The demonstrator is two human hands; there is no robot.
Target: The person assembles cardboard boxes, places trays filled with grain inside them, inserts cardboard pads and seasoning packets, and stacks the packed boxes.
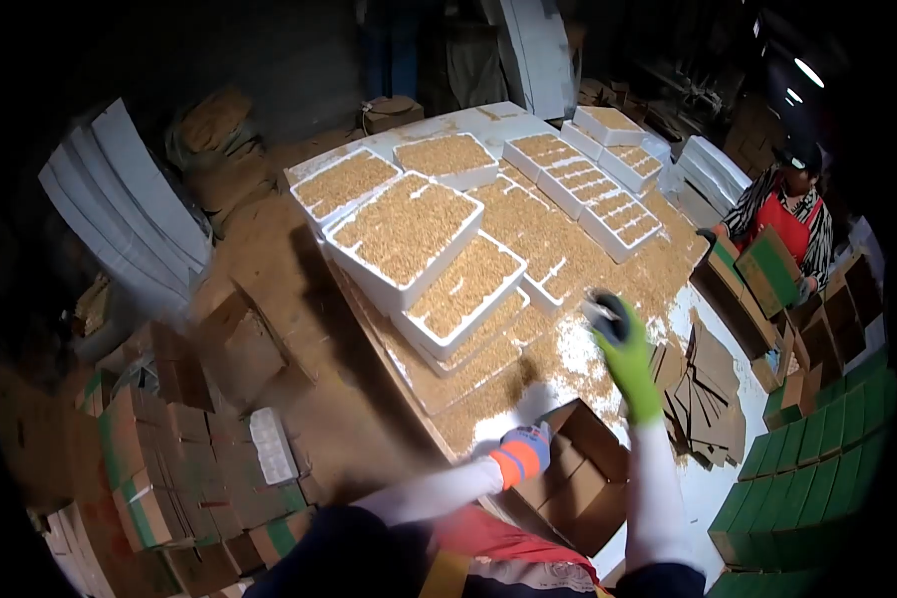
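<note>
My left hand [525,450], in a blue and orange glove, is closed on the left rim of an open cardboard box [590,518] at the table's near edge. The box has bare brown walls, and what I see of its inside holds nothing. My right hand [618,334], in a green glove with a dark palm, is raised over the table beyond the box. Its fingers are blurred, and I cannot make out whether something pale is between them. White foam trays [399,284] filled with small tan pieces stand stacked beyond my left hand.
Loose tan pieces [513,214] cover much of the table. Flattened cardboard pieces [703,399] lie right of my right hand. Green boxes [797,478] are stacked at the right, brown cartons [184,448] at the left. A co-worker [792,214] handles a box across the right side.
</note>
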